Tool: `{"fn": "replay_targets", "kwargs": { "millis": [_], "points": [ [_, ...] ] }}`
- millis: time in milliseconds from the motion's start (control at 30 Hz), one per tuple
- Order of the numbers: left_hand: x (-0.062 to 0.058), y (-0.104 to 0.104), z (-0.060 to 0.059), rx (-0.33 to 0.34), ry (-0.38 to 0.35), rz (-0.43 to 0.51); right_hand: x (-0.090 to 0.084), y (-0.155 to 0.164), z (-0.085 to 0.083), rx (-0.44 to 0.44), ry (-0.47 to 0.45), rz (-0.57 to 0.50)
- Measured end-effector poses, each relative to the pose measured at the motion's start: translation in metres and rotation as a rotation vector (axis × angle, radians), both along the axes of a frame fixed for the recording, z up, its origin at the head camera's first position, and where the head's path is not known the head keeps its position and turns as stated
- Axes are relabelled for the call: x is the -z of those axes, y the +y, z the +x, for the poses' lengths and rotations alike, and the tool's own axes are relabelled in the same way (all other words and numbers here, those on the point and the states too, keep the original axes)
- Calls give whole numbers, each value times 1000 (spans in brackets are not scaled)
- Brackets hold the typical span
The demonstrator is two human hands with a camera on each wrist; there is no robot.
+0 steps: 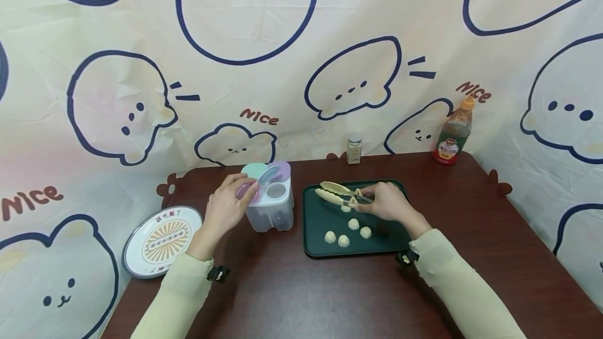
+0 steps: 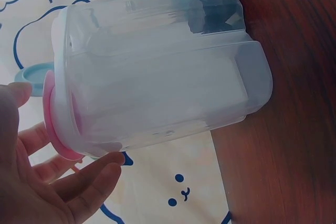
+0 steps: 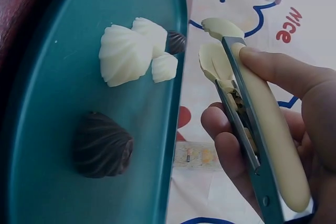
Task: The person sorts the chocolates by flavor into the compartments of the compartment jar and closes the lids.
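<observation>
My left hand [image 1: 228, 205] is at the top of a clear plastic storage box [image 1: 266, 218] with several coloured lids. Its fingers touch the edge of the pink lid [image 2: 50, 114], and the thumb is at the raised blue lid [image 2: 37, 77]. Below that raised lid a round opening shows. Something dark [image 2: 215, 11] appears through the box wall near its base. My right hand [image 1: 388, 202] grips small cream-handled tongs [image 3: 270, 129], their tips slightly apart with nothing between them. They are above a dark green tray [image 1: 313, 242] bearing white swirl-shaped pieces [image 3: 123, 56] and dark ones [image 3: 102, 145].
A white plate [image 1: 132, 245] with printed decoration lies at the table's left edge. At the back stand a small seasoning jar [image 1: 354, 149] and, farther right, a sauce bottle [image 1: 453, 137] with an orange cap. A cartoon-printed cloth [image 1: 292, 140] hangs behind the brown table [image 1: 292, 297].
</observation>
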State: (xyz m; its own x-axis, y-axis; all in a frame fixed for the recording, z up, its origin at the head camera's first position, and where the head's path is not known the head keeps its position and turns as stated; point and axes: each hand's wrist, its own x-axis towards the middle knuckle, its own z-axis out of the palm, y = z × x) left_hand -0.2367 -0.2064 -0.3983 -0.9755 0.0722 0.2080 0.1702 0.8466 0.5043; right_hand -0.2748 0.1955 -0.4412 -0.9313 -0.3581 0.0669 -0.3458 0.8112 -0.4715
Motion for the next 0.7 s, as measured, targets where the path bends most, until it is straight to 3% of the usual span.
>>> {"fn": "replay_targets", "kwargs": {
  "millis": [400,700],
  "points": [
    [-1,0,1,9,6,5,6,-3,-3,15,-58,46],
    [-1,0,1,8,4,5,2,-7,-3,22,-37,83]
  ]
}}
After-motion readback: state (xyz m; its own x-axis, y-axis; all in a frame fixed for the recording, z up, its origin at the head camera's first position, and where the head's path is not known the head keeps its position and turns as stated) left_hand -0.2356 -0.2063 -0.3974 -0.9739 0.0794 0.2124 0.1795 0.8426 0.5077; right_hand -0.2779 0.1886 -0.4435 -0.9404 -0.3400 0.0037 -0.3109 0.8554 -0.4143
